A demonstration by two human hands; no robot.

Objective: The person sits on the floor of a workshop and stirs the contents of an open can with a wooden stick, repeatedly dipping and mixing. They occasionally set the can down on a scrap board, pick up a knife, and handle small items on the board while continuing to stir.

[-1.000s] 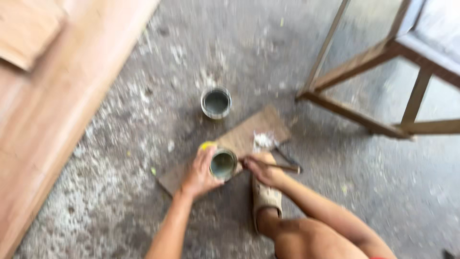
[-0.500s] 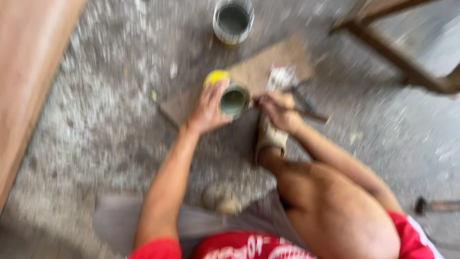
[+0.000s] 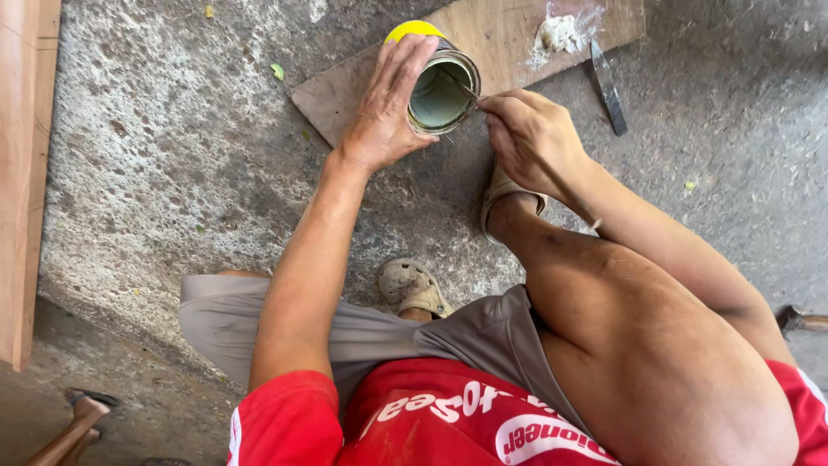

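I am crouched on a concrete floor. My left hand (image 3: 385, 108) grips a small round tin can (image 3: 442, 93) that holds pale greenish paste and stands on a brown board (image 3: 483, 39). A yellow lid (image 3: 411, 30) shows just behind the can. My right hand (image 3: 528, 138) is closed on a thin tool (image 3: 459, 85) whose tip dips into the can. A lump of white putty (image 3: 559, 34) lies on the board beyond the can.
A dark putty knife (image 3: 607, 86) lies on the floor right of the board. A long wooden plank (image 3: 19, 173) runs along the left edge. My sandalled feet (image 3: 416, 286) rest near the board. A tool handle (image 3: 802, 321) shows at the far right.
The view has tilted down toward my lap; the second can and the wooden frame have left the frame. Both hands stay at the can, the right one working the tool inside it.
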